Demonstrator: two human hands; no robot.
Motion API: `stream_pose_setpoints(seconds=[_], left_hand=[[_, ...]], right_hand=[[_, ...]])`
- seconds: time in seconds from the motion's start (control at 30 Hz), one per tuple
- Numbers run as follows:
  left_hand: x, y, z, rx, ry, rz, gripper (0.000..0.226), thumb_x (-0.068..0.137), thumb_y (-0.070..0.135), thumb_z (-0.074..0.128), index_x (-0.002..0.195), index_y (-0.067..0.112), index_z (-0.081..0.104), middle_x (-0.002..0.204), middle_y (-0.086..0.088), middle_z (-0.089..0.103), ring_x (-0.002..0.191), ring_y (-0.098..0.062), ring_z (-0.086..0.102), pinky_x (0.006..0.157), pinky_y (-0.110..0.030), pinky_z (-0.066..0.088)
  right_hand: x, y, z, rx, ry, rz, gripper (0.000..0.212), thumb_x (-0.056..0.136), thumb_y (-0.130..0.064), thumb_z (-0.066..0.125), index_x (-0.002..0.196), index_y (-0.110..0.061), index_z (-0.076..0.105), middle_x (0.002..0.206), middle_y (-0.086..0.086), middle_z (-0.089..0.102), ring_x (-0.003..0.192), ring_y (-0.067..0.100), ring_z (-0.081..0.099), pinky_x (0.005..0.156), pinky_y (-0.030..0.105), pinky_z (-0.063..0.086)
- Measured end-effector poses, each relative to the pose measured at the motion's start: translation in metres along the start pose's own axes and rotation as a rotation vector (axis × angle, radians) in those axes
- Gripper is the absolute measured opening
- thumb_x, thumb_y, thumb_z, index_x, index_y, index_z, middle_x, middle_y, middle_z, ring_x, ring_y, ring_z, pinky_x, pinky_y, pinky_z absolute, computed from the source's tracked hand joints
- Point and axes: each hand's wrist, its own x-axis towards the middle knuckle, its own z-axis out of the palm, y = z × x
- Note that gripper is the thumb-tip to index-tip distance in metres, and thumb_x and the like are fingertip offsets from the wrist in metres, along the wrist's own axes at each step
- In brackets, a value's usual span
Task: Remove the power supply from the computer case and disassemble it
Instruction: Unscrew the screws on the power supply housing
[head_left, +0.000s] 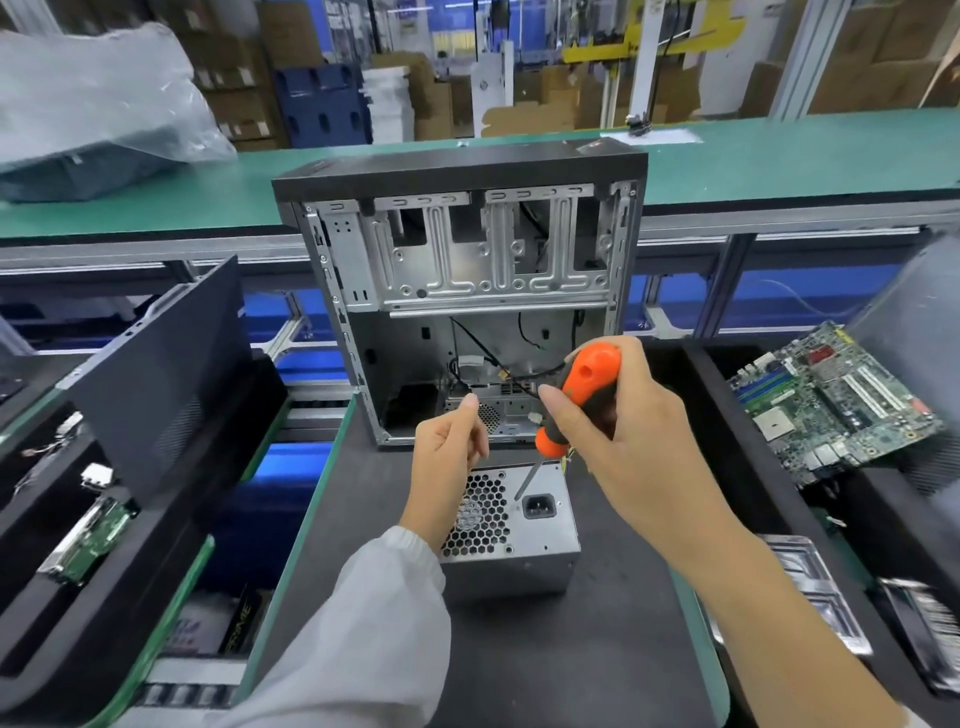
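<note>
Both hands hover over the power supply (511, 525), out of the case (467, 291) on the mat: right hand (623, 431) grips a screwdriver (576, 400), left hand (449, 441) loosely curled, empty (probably heavy, rigid; hold its flat sides).

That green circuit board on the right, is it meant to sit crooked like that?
The circuit board does lie tilted, propped across the edge of a black bin rather than flat inside. It shows no visible breakage; it looks like a pulled part set aside. Nothing else stands out.
</note>
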Motion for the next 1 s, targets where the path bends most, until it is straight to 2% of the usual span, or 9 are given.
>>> stream_pose_setpoints(seconds=[0.13,0.23,0.3,0.43,0.53,0.63,0.77,0.9,1.0], left_hand=[[-0.001,-0.002,0.001,-0.002,-0.023,0.014,0.058,0.1,0.042,0.042,0.049,0.016,0.048,0.043,0.011,0.03,0.044,-0.007,0.027,0.077,-0.021,0.043],[-0.002,-0.003,0.001,0.016,-0.03,0.024,0.058,0.101,0.041,0.042,0.049,0.016,0.047,0.043,0.009,0.031,0.044,-0.007,0.028,0.084,-0.024,0.044],[-0.002,-0.004,0.001,0.026,-0.027,0.03,0.058,0.101,0.04,0.042,0.05,0.012,0.047,0.044,0.008,0.031,0.044,-0.007,0.028,0.079,-0.02,0.044],[-0.003,-0.003,0.001,0.036,-0.023,0.039,0.059,0.101,0.041,0.042,0.053,0.006,0.048,0.044,0.006,0.032,0.044,-0.007,0.029,0.062,-0.011,0.041],[-0.004,-0.003,0.002,0.04,-0.028,0.038,0.059,0.101,0.039,0.042,0.053,0.006,0.048,0.045,0.004,0.033,0.045,-0.008,0.03,0.065,-0.013,0.039],[-0.005,-0.002,0.002,0.029,-0.036,0.043,0.059,0.099,0.041,0.043,0.052,0.007,0.048,0.045,0.002,0.032,0.045,-0.009,0.029,0.06,-0.009,0.039],[-0.007,0.0,0.002,0.048,-0.048,0.052,0.059,0.1,0.041,0.043,0.053,0.005,0.049,0.046,0.001,0.033,0.046,-0.01,0.03,0.06,-0.007,0.04],[-0.008,0.003,0.003,0.029,-0.081,0.049,0.058,0.1,0.039,0.044,0.052,0.008,0.052,0.046,0.0,0.036,0.046,-0.008,0.031,0.055,-0.01,0.035],[-0.01,0.009,0.004,0.036,-0.151,0.074,0.054,0.101,0.028,0.043,0.049,0.026,0.057,0.043,0.011,0.04,0.045,-0.002,0.034,0.057,-0.013,0.037]], right_hand=[[-0.003,0.0,-0.002,0.003,-0.02,0.017,0.03,0.084,-0.049,0.052,0.092,-0.021,0.044,0.074,0.0,0.065,0.065,0.007,0.068,0.063,0.027,0.052],[-0.004,0.002,-0.002,0.004,-0.019,0.019,0.025,0.088,-0.043,0.055,0.091,-0.021,0.044,0.072,0.0,0.065,0.063,0.006,0.067,0.055,0.016,0.046],[-0.004,0.003,-0.002,0.001,-0.016,0.023,0.022,0.089,-0.039,0.057,0.091,-0.021,0.043,0.072,0.0,0.065,0.063,0.006,0.067,0.053,0.012,0.042],[-0.004,0.003,-0.003,-0.02,-0.026,0.023,0.028,0.088,-0.043,0.056,0.094,-0.019,0.043,0.073,-0.001,0.065,0.065,0.008,0.067,0.055,0.018,0.047],[-0.003,0.004,-0.002,-0.046,-0.027,0.018,0.031,0.088,-0.044,0.055,0.094,-0.016,0.043,0.074,0.003,0.066,0.064,0.012,0.064,0.057,0.023,0.048],[0.0,0.005,-0.003,-0.006,-0.022,0.014,0.023,0.091,-0.035,0.058,0.091,-0.018,0.042,0.072,0.003,0.066,0.058,0.004,0.065,0.054,0.012,0.044],[0.006,0.006,-0.005,0.017,-0.025,0.04,0.023,0.092,-0.033,0.058,0.09,-0.017,0.041,0.073,0.005,0.067,0.054,0.003,0.063,0.05,0.01,0.042],[0.008,0.002,-0.003,-0.116,-0.056,0.006,0.031,0.089,-0.042,0.057,0.095,-0.016,0.042,0.074,0.004,0.065,0.058,0.01,0.059,0.055,0.024,0.048],[0.015,-0.006,-0.003,-0.144,-0.181,-0.051,0.03,0.088,-0.042,0.059,0.096,-0.018,0.043,0.074,0.003,0.064,0.064,0.017,0.061,0.062,0.035,0.051]])
